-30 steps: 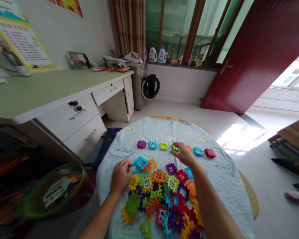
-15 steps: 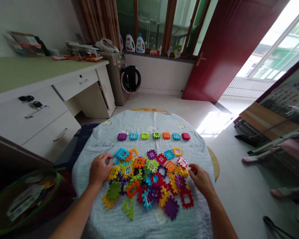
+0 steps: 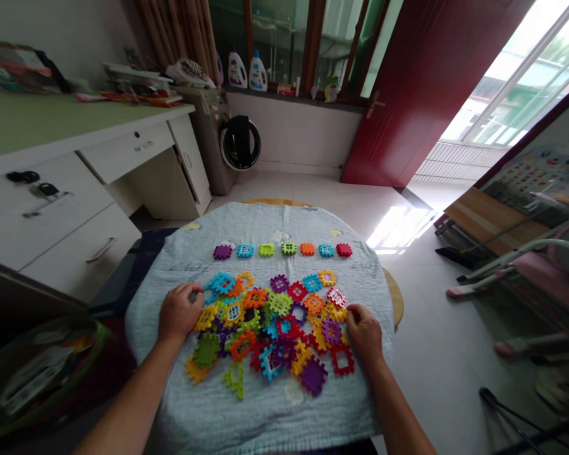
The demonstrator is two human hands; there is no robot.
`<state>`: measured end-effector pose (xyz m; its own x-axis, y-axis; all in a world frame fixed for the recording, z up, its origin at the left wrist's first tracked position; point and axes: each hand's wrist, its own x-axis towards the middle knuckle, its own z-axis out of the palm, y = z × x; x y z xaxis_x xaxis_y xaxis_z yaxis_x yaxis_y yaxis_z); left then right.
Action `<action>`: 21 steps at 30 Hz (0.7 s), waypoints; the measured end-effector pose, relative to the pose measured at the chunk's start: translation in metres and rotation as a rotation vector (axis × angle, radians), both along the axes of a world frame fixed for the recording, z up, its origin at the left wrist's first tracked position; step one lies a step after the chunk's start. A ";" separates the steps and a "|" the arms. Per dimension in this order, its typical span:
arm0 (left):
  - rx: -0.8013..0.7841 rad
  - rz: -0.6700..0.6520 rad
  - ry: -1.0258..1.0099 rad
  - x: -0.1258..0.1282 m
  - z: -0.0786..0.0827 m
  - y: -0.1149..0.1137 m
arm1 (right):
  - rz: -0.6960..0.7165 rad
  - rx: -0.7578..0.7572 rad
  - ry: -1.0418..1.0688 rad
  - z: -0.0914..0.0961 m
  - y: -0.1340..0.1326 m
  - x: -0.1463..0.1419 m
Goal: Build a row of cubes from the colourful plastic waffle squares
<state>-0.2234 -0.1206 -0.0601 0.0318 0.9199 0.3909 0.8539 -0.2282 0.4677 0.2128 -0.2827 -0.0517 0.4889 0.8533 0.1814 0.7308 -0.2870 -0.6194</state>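
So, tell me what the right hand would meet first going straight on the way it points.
Probably the yellow piece at the edge of the pile, just beside the right hand; I can't tell whether they touch.

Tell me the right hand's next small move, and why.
Probably the right hand should shift slightly toward the red frame and pinch its rim. That frame lies close by, at the right edge of the pile of plastic pieces, with its square opening and most of its rim uncovered, so it looks easy to grasp.
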 end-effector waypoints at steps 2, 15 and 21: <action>0.007 0.001 0.005 0.000 0.000 0.000 | -0.003 0.004 -0.012 0.001 -0.001 -0.001; 0.024 0.058 0.044 -0.001 -0.006 0.002 | 0.020 -0.008 -0.032 0.000 0.000 -0.001; 0.025 0.010 0.144 -0.001 -0.007 0.002 | 0.150 -0.043 0.023 0.005 -0.003 0.003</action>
